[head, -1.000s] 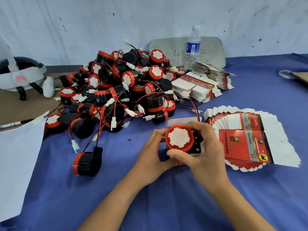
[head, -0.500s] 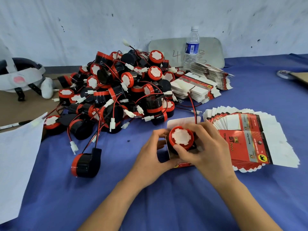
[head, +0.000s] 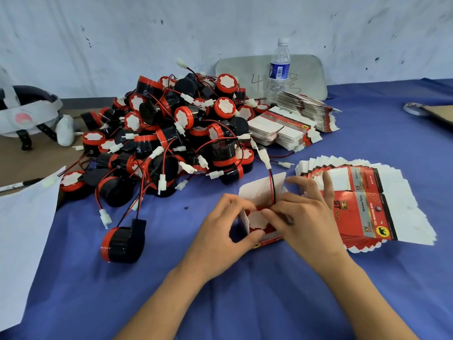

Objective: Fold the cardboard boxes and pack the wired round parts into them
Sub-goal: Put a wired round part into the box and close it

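A small red-and-white cardboard box (head: 263, 190) stands open on the blue cloth, its white lid flap up. Inside it sits a round part (head: 257, 220) with a red rim and white face, sunk to the box mouth. Its red-and-black wire (head: 271, 182) rises out of the box. My left hand (head: 220, 238) grips the box's left wall, thumb at its front. My right hand (head: 304, 217) presses the part down with its fingertips, the other fingers spread over the box's right side. A big pile of the same wired parts (head: 176, 133) lies behind.
Flat unfolded boxes fan out (head: 372, 202) right of my hands; more stacks (head: 286, 128) lie farther back by a water bottle (head: 279, 69). One loose part (head: 121, 244) lies left of the box. White paper (head: 22, 229) covers the left edge, a headset (head: 27, 114) behind it.
The round part went from held above the box down into it. My right hand shifted from gripping the part to pushing on top of it; the wire now stands up from the box.
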`<state>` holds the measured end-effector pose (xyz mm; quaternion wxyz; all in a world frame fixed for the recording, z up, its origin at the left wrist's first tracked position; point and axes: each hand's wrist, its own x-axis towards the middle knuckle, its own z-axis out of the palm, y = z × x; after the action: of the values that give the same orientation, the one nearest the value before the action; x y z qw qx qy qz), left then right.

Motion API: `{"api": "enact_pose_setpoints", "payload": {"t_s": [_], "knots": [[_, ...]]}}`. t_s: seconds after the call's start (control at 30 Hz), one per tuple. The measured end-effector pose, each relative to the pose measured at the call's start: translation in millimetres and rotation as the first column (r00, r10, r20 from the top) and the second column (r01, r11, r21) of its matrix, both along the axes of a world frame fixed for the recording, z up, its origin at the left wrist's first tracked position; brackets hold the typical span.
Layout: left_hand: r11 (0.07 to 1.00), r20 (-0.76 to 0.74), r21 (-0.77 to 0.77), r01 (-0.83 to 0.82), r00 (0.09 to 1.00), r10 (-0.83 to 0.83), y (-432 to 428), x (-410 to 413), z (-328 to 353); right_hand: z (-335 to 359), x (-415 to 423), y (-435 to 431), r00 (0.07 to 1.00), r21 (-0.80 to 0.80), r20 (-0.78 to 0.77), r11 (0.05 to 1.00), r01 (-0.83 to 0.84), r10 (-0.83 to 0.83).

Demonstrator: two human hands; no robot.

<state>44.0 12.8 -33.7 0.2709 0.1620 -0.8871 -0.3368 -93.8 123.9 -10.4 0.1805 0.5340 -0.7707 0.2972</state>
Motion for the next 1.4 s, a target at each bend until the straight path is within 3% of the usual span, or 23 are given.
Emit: {"api": "enact_pose_setpoints", "payload": {"t_s": [0.2,0.3,0.4,0.53,0.63,0.73,0.83,1.03,1.4], "knots": [[0.987,-0.023,-0.157,-0.033,0.999,0.030,7.7,0.0,7.1,-1.5,3.6,-1.0,0.995,0.014,0.092,0.999,-0.047,0.045],[0.970,0.001,-0.221,-0.101,0.995,0.103,9.1,-1.3,10.2,2.1,8.7,-1.7,0.954,-0.209,0.258,0.973,-0.099,0.153],[0.964,0.051,-0.238,-0.118,0.990,0.134,9.5,-1.1,10.1,7.6,10.2,0.9,0.863,-0.474,0.463,0.880,0.047,0.204],[0.967,0.026,-0.214,-0.135,0.989,0.144,12.4,-2.1,9.5,8.0,6.3,2.1,0.720,-0.565,0.624,0.811,0.150,0.302],[0.973,0.020,-0.190,-0.132,0.990,0.138,13.6,-1.4,6.6,4.7,6.1,2.1,0.814,-0.469,0.539,0.880,0.075,0.218],[0.978,-0.013,-0.156,-0.135,0.991,0.134,14.0,-0.5,7.2,2.6,9.0,0.3,0.931,-0.357,0.326,0.933,-0.041,0.166],[0.986,-0.025,-0.116,-0.123,0.992,0.121,15.4,-1.0,8.4,1.8,9.8,0.3,0.983,-0.278,0.152,0.959,-0.058,0.103],[0.989,-0.040,-0.058,-0.138,0.990,0.136,20.4,-5.5,4.1,-4.6,13.6,-0.3,0.996,-0.033,-0.070,0.998,-0.050,0.048],[0.990,-0.068,0.051,-0.135,0.988,0.138,21.1,-5.2,-1.8,1.7,20.6,-1.4,0.962,0.028,-0.081,0.964,0.263,-0.260]]}}
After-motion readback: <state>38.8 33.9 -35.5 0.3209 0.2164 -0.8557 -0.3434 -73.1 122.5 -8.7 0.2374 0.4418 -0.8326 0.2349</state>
